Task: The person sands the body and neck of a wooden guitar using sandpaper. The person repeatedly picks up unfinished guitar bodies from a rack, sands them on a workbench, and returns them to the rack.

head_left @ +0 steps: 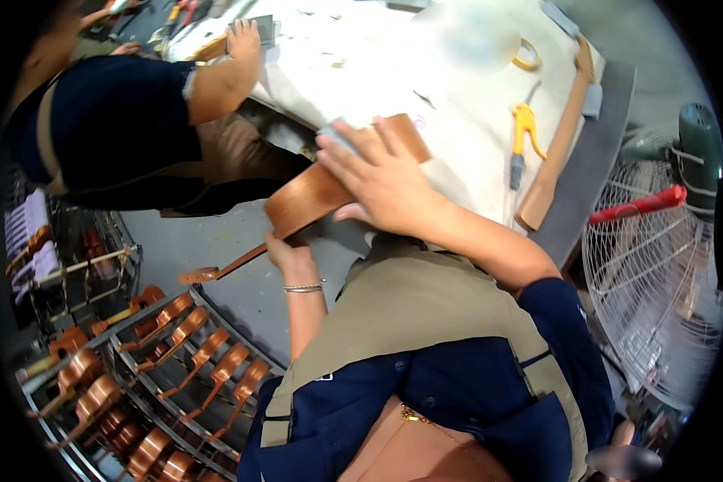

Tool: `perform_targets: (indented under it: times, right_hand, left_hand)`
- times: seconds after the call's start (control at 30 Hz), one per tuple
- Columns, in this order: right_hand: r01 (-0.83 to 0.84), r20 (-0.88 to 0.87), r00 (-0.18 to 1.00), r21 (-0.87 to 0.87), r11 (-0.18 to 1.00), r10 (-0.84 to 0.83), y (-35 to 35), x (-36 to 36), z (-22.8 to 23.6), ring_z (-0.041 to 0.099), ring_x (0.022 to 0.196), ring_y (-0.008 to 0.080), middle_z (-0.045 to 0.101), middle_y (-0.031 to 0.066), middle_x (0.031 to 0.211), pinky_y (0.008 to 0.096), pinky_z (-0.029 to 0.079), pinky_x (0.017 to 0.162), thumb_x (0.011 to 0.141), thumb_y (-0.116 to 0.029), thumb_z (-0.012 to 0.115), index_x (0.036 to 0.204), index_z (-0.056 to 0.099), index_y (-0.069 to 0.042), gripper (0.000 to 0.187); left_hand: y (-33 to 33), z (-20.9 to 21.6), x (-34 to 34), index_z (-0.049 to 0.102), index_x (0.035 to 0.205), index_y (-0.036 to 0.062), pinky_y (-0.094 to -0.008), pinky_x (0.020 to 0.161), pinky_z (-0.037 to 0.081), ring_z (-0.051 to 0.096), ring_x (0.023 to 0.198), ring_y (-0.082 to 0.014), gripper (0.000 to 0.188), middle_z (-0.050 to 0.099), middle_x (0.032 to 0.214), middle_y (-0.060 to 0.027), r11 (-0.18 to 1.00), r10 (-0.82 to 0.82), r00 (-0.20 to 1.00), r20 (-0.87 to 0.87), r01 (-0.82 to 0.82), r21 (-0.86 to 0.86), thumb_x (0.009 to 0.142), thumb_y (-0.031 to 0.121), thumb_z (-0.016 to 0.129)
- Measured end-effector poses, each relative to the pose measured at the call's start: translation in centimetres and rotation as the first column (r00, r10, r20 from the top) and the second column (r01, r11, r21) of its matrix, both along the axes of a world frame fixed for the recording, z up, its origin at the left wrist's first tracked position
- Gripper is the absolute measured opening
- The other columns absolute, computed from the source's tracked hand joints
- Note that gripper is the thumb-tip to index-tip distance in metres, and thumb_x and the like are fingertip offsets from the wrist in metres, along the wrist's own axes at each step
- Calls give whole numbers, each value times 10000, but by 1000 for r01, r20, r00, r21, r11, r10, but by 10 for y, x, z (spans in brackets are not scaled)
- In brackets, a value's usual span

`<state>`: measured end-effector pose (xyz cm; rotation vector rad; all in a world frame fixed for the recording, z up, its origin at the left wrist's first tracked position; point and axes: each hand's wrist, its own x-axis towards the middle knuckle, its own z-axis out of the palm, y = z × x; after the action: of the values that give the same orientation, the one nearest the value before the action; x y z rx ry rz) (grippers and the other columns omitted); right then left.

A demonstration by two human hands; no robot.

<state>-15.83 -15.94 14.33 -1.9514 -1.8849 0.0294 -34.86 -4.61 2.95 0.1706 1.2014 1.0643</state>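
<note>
Ukulele (pixel 307 198), just one, is gripped by the left hand (pixel 291 255), right hand (pixel 387 183) flat over one grey pad (pixel 335 136).

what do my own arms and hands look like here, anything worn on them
The left hand is ungloved, with thin silvery bracelets at the wrist. The right hand is ungloved too, with no bracelet visible. A short navy sleeve ends near the right elbow; the left one's edge is unclear.
</note>
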Motion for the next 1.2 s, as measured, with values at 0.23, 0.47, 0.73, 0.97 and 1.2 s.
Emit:
perform_targets:
  times: [0.23, 0.47, 0.73, 0.97, 1.2]
  right_hand:
    - [126, -923, 382, -6, 992, -54, -24, 52, -110, 68, 1382, 316, 124, 159, 1488, 433, 74, 1110, 836, -691, 258, 1434, 132, -57, 881]
    - [-125, -579, 813, -276, 953, -61, 3, 44, -4, 302, 1297, 326, 334, 163, 1399, 394, 154, 1112, 697, -472, 634, 1327, 401, -75, 780]
    - [163, -795, 604, 188, 969, 53, -14, 36, -86, 209, 1342, 356, 280, 174, 1432, 477, 118, 1095, 871, -655, 218, 1391, 286, -59, 794]
    - [167, -846, 462, -213, 963, -268, -45, 54, -122, 77, 1378, 343, 131, 201, 1480, 395, 69, 1113, 951, -508, 203, 1411, 156, 20, 702]
    - [221, -972, 183, -106, 969, -148, -46, 55, -73, 89, 1380, 289, 109, 157, 1490, 375, 65, 1116, 942, -533, 231, 1419, 108, 15, 737]
  left_hand:
    - [1, -51, -14, 459, 1192, 33, -400, 944, 444, 524, 1091, -256, 337, 529, 1187, -116, 975, -147, 989, -7, 146, 165, 929, 237, 407]
    - [4, -67, -6, 452, 1216, 52, -425, 980, 414, 486, 1147, -266, 402, 501, 1238, -110, 971, -163, 987, 5, 160, 176, 909, 312, 450]
    - [-2, -79, -13, 452, 1228, 59, -432, 996, 396, 474, 1167, -264, 501, 491, 1257, -99, 931, -296, 955, 27, 282, 232, 868, 405, 498]
    - [-1, -96, -40, 439, 1250, 64, -409, 989, 393, 471, 1159, -256, 424, 496, 1253, -91, 882, -457, 882, 115, 433, 184, 912, 316, 467]
    - [25, 12, -12, 511, 1098, 44, -385, 883, 467, 555, 1001, -221, 339, 571, 1084, -71, 880, -424, 905, 28, 405, 246, 931, 325, 421]
